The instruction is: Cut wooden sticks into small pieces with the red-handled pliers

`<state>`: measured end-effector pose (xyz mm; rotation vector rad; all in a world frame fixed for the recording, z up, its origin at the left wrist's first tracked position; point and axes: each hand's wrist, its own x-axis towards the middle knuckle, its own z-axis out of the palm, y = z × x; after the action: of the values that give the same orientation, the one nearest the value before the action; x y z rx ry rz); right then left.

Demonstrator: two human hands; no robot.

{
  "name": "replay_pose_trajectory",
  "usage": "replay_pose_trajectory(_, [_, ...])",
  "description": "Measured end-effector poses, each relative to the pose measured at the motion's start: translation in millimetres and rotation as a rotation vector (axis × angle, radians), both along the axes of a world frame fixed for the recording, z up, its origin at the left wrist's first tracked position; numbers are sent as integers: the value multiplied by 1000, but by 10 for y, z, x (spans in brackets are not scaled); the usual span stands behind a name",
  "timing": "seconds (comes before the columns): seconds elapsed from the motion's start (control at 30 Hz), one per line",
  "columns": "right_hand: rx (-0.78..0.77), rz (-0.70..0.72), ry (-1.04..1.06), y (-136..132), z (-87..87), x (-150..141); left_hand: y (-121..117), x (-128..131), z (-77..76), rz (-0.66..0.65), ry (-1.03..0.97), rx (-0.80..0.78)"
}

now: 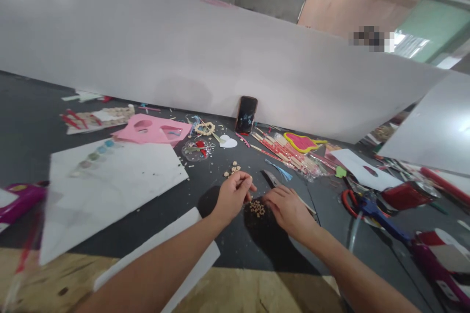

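Note:
My left hand (233, 195) is closed, with thumb and forefinger pinched together above a small pile of brown wooden pieces (257, 208). What it pinches, if anything, is too small to make out. My right hand (288, 207) rests just right of that pile, fingers curled together at its edge, their tips partly hidden. A dark metal blade (270, 178) sticks out beyond the right hand, and the hand covers part of that tool. A second cluster of paler small wooden pieces (232, 170) lies behind my left hand.
A phone (246, 115) leans on the white partition (205, 54). Around lie white board (110, 190), pink foam (154, 128), a white heart (228, 142), a bag of beads (197, 149) and patterned sticks (275, 146). Red-handled scissors (348, 204) and a purple glue gun (436, 269) are right.

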<state>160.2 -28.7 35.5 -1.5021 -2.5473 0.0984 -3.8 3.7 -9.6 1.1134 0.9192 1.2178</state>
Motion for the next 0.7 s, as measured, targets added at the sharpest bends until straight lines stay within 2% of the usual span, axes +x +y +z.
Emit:
replay_pose_trajectory(0.1, [-5,-31,59,12,105,157,-3,-2,17,9,25,-2])
replay_pose_trajectory(0.27, [19,-169,146,-5,336,525,-23,-3,45,42,55,-30])
replay_pose_trajectory(0.37, [44,-232,168,-30,377,672,-34,0,40,36,55,-34])
replay_pose_trajectory(0.47, [57,-234,170,-33,291,694,-43,3,25,15,40,-46])
replay_pose_trajectory(0.7, [130,-215,222,8,-75,576,-33,-8,23,0,36,-47])
